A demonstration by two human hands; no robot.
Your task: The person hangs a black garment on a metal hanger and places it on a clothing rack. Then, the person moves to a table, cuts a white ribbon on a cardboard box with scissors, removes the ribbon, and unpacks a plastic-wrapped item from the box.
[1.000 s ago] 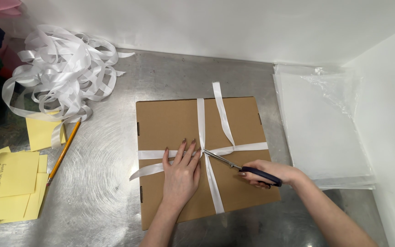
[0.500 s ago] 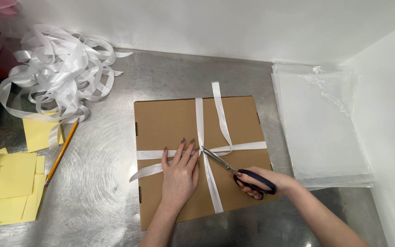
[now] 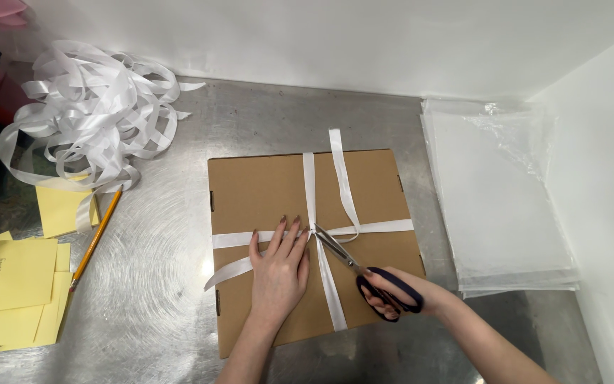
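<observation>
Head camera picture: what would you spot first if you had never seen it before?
First, the flat brown cardboard box in the middle of the metal table, crossed by white ribbon. The left hand lies flat on the box, and the right hand holds dark-handled scissors whose tips reach the ribbon crossing. A big tangle of loose white ribbon sits at the back left, and clear plastic bags are stacked on the right.

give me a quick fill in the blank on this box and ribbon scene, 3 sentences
1. The left hand lies flat on the brown ____ box.
2. The right hand holds scissors whose tips meet the white ____ where it crosses.
3. A pencil lies beside the ____ paper notes.

Missing words: cardboard; ribbon; yellow
</observation>
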